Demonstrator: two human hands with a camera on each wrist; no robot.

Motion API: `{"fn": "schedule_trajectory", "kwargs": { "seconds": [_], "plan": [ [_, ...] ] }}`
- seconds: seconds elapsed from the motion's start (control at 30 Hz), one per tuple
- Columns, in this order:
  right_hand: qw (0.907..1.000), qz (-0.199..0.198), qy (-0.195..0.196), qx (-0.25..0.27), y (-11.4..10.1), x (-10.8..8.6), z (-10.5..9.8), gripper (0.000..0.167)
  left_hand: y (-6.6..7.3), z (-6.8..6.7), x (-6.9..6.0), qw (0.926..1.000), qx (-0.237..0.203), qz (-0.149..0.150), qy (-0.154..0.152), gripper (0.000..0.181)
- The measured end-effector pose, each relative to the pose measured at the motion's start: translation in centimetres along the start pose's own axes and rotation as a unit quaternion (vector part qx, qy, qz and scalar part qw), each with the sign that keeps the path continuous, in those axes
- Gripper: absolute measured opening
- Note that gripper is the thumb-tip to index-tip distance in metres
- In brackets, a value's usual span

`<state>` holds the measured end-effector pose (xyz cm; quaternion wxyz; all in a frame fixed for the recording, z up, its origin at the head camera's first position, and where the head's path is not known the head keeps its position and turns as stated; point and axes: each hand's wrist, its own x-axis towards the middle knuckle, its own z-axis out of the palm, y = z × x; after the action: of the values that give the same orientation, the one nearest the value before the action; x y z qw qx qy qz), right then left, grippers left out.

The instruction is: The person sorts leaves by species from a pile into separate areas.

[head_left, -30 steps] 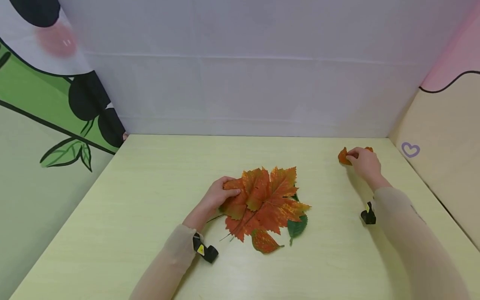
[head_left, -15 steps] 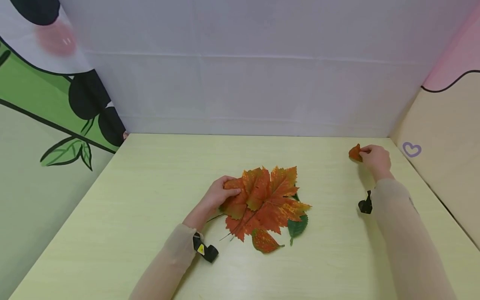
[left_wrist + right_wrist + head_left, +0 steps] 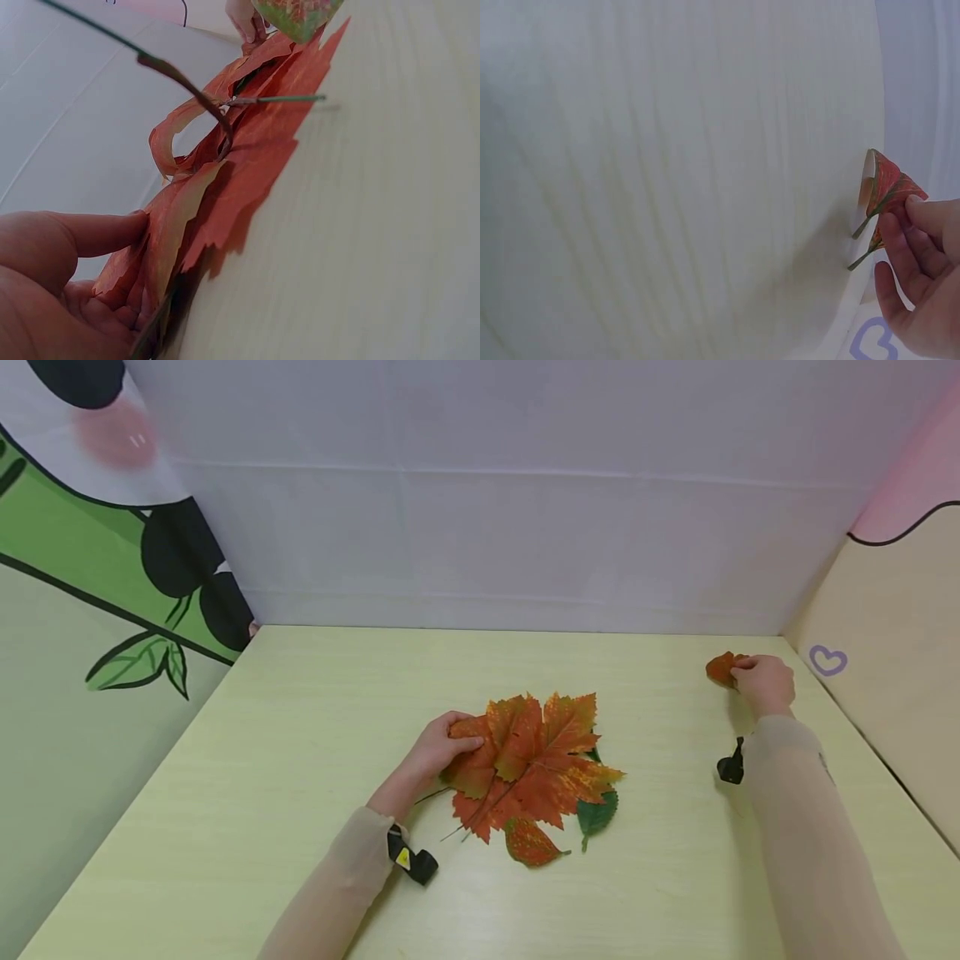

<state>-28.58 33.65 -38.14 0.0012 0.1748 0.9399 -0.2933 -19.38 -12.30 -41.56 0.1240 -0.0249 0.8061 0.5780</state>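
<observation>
In the head view a cluster of orange maple leaves (image 3: pixel 536 760) lies mid-table. My left hand (image 3: pixel 431 752) pinches its left edge, thumb on top; the left wrist view shows the thumb and fingers (image 3: pixel 112 234) on the red-orange leaves (image 3: pixel 247 172). A small orange leaf (image 3: pixel 531 843) and a green leaf (image 3: pixel 597 812) stick out at the cluster's lower side. At the far right my right hand (image 3: pixel 767 683) pinches small orange leaves (image 3: pixel 720 669). Two short stems show on these red leaves (image 3: pixel 887 181) in the right wrist view, by my right hand (image 3: pixel 926 262).
The pale wooden table (image 3: pixel 300 710) meets a grey-white back wall (image 3: pixel 487 552). A printed panel (image 3: pixel 75 610) stands at the left, and a cream panel with a purple heart (image 3: pixel 828 660) at the right. Black wrist cameras (image 3: pixel 422 866) sit at both sleeves.
My right hand has moved right with the small leaves, toward the table's far right corner. My left hand and the leaf cluster have stayed in place.
</observation>
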Motion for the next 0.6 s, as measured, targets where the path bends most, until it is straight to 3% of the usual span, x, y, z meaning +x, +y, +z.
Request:
{"fn": "schedule_trajectory", "kwargs": {
  "seconds": [0.37, 0.47, 0.6],
  "plan": [
    [0.9997, -0.004, 0.011, -0.02, 0.3, 0.2, -0.5, 0.038, -0.1, 0.0, -0.1, 1.0, -0.003, 0.008, 0.0, 0.037],
    [0.9997, -0.003, 0.01, -0.022, 0.3, 0.1, -0.6, 0.039, 1.1, -0.1, -1.0, 0.9999, -0.007, 0.004, -0.007, 0.038],
    [0.9993, -0.011, 0.012, -0.032, 0.3, 0.0, -0.8, 0.04, 1.1, -0.1, -0.9, 0.9999, -0.011, 0.002, -0.011, 0.039]
  ]
}}
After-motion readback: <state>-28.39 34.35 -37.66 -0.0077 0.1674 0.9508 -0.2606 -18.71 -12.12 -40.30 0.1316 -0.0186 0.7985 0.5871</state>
